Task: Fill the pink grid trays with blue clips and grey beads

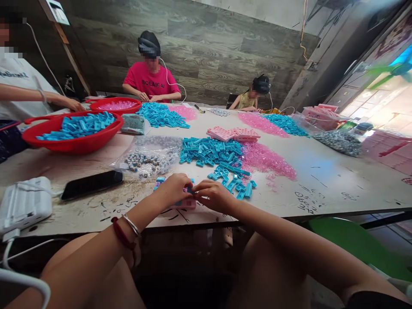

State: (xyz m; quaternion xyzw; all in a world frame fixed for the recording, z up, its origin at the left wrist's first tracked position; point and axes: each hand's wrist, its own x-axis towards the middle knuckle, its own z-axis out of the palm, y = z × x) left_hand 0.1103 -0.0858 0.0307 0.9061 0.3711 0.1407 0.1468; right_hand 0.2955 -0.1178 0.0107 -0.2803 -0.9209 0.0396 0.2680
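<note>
My left hand [175, 189] and my right hand [212, 195] meet at the table's near edge, fingertips pinched close together. What they pinch is small and mostly hidden by the fingers. Under them lies a pink plastic tray [186, 203], partly covered by my left hand, with blue and purple pieces [159, 183] showing at its far left. Just beyond my right hand, loose blue plastic pieces [240, 187] spread out from a larger blue heap [209, 150]. Beside that heap is a pile of clear pink pieces [265, 161].
Pink dotted plates [233, 134] lie behind the heaps. A clear bag of small metallic parts [146, 161], a black phone [92, 185] and a white power bank [25, 204] are at left. Red baskets [72, 143] stand farther back. Several people [152, 79] sit or stand around the table [322, 180].
</note>
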